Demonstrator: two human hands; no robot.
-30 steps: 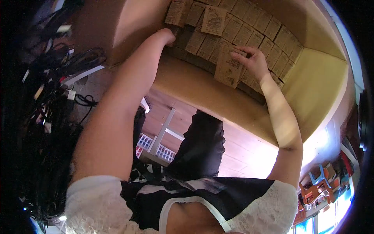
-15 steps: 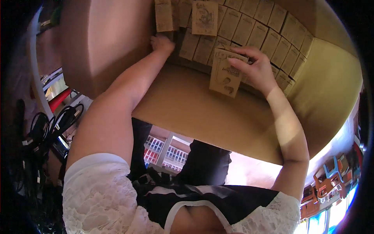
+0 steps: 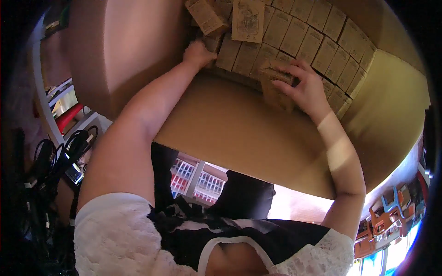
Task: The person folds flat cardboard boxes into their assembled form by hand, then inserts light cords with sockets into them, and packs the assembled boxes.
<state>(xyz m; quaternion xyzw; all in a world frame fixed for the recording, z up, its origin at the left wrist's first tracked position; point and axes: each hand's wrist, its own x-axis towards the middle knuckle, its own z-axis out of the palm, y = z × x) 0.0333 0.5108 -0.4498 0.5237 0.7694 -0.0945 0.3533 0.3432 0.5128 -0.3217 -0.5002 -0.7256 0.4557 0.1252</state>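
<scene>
A: Start with the hands; what has the right one got?
B: The right hand [image 3: 309,87] pinches a small brown carton [image 3: 276,94] by its upper end, thumb on one side and fingers on the other; the carton hangs tilted at the near side of the packed rows [image 3: 294,37], its print too blurred to make out.
A: And the left?
B: The left hand [image 3: 199,55] is low in the near left corner, fingers curled in beside an end carton [image 3: 211,42]; the fingertips are hidden, so I can't tell whether it grips anything.
A: How would the pinched one handle?
B: Light enough for one hand, I'd judge; thin, fairly stiff card, dry rather than slippery, though the sides could dent under a hard squeeze; best held across two opposite faces, close to an edge or corner.
A: Further out?
B: A tilted carton [image 3: 207,17] leans beyond the left hand; a drawing-faced carton [image 3: 247,20] lies flat over the rows; the big cardboard box [image 3: 230,124] surrounds them all; outside it, black cables [image 3: 76,140] hang at left, and orange stools [image 3: 384,221] stand at lower right.
</scene>
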